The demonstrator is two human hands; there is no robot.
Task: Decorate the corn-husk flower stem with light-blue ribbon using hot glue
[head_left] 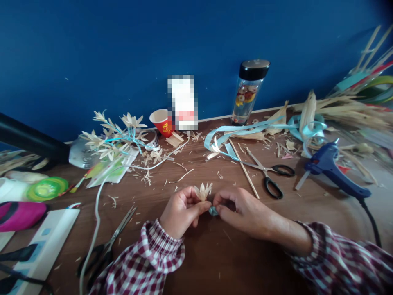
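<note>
Fingers of left hand (179, 215) pinched closed at base of pale flower (204, 190). Right hand (245, 213) curled, tips at blue ribbon (213, 211); can't tell if gripped. Flower roughly upright, petals up, between hands, nearer left; ribbon just below and right of its base.

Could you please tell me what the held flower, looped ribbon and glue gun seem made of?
Pale beige, pointed-petalled flower: probably dried husk, matte, with papery petals. Light-blue, looped ribbon: perhaps satin fabric, judging by its faint sheen. Dark-blue, pistol-shaped glue gun: apparently hard plastic, with a smooth moulded body.
</note>
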